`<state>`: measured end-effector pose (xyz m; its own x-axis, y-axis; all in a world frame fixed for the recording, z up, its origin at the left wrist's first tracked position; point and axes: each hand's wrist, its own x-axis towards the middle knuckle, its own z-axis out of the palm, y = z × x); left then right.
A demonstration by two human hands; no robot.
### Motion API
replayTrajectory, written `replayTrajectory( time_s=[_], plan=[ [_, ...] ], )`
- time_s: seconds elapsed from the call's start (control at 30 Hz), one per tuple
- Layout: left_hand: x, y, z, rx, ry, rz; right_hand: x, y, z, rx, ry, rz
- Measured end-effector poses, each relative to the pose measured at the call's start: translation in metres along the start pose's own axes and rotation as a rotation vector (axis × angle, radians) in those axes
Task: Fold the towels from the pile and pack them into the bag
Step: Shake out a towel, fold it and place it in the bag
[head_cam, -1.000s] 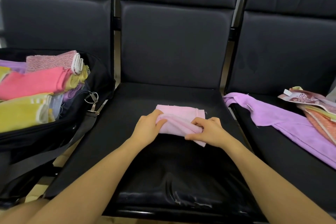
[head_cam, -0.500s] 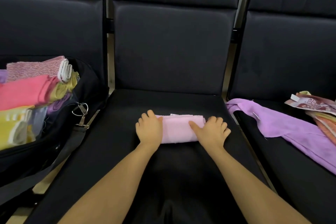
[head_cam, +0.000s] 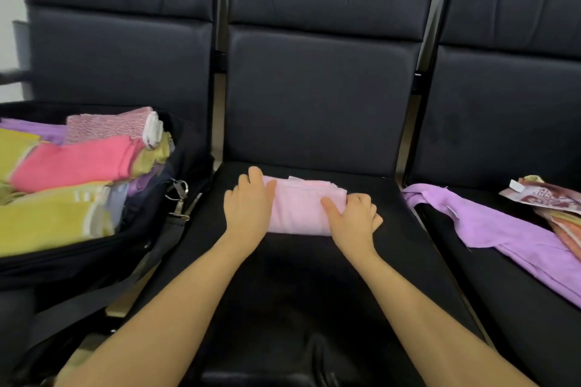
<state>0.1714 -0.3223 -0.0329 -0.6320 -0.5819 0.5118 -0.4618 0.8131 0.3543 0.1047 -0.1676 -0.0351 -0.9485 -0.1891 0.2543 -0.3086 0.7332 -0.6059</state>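
A folded light pink towel (head_cam: pixel 298 210) lies across the back of the middle black seat (head_cam: pixel 314 292). My left hand (head_cam: pixel 250 201) rests flat on its left end with fingers fairly straight. My right hand (head_cam: pixel 355 217) holds the right end, thumb on top and fingers curled round the edge. On the left seat stands the open black bag (head_cam: pixel 151 223), filled with several folded towels, among them a coral pink one (head_cam: pixel 75 163) and a yellow one (head_cam: pixel 47 220). The unfolded pile lies on the right seat: a purple towel (head_cam: pixel 490 226) and patterned ones (head_cam: pixel 547 201).
A metal clip and strap (head_cam: pixel 177 198) hang from the bag's near right corner, toward the gap between seats. Tall black seat backs (head_cam: pixel 320 88) close off the far side. The purple towel's corner reaches the right seat's left edge.
The pink towel went from half-folded to a compact bundle. Both hands moved from its front edge to its two ends, and my right fingers have curled round the right end.
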Motion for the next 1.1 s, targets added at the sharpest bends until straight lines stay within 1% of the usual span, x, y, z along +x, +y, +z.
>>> replayTrajectory(
  time_s=[0.03,0.1,0.2,0.27,0.37,0.53,0.73,0.8,0.9,0.97,1.03,1.1],
  plan=[
    [0.006,-0.009,-0.016,0.020,0.066,0.027,-0.003,-0.017,-0.002,0.045,0.004,-0.024],
    [0.017,-0.028,-0.051,0.089,0.144,0.052,-0.009,-0.053,-0.003,0.112,0.010,-0.067],
    [0.038,-0.064,-0.094,0.060,0.127,-0.020,-0.017,-0.111,0.002,0.160,0.030,-0.142],
    [0.052,-0.093,-0.117,0.046,0.171,-0.062,-0.021,-0.148,0.010,0.187,0.028,-0.182],
    [0.067,-0.142,-0.141,0.068,0.186,-0.098,-0.026,-0.199,0.029,0.224,-0.016,-0.231],
    [0.093,-0.219,-0.168,0.069,0.228,-0.148,-0.026,-0.271,0.073,0.218,-0.069,-0.354],
    [0.150,-0.286,-0.157,0.102,0.190,-0.192,0.009,-0.334,0.134,0.181,-0.081,-0.373],
    [0.170,-0.300,-0.147,0.066,0.186,-0.208,0.025,-0.347,0.150,0.153,-0.061,-0.392],
    [0.196,-0.315,-0.132,-0.061,0.182,-0.238,0.047,-0.355,0.173,0.059,-0.047,-0.406],
    [0.208,-0.326,-0.116,-0.084,0.111,-0.251,0.057,-0.353,0.189,-0.059,-0.050,-0.413],
    [0.208,-0.337,-0.097,0.018,-0.023,-0.271,0.058,-0.346,0.198,-0.147,-0.043,-0.400],
    [0.206,-0.349,-0.079,0.119,-0.095,-0.311,0.057,-0.341,0.205,-0.137,0.015,-0.422]
  ],
)
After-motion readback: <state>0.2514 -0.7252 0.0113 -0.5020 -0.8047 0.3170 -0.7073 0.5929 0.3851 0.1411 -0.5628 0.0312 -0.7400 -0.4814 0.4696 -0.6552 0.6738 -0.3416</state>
